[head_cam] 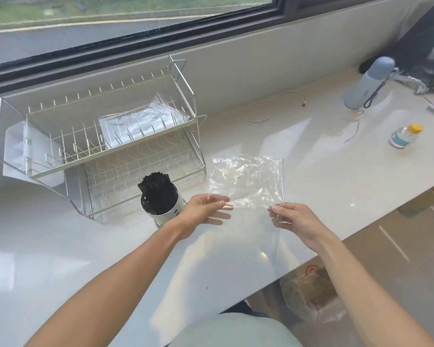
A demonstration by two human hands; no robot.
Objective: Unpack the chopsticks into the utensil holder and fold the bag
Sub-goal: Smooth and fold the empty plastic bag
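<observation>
A clear, crinkled plastic bag (247,181) lies spread on the white counter, with nothing visible inside it. My left hand (206,209) pinches its near left corner and my right hand (292,219) pinches its near right corner. Just left of my left hand stands a round metal utensil holder (162,209) packed with several black chopsticks (156,190), upright, tips above the rim.
A two-tier wire dish rack (105,136) stands behind the holder, with plastic sheets on its upper tier. At the far right are a pale blue flask (367,83), a small yellow-capped bottle (405,137) and a white cable (273,106). The counter edge (336,244) runs diagonally at right.
</observation>
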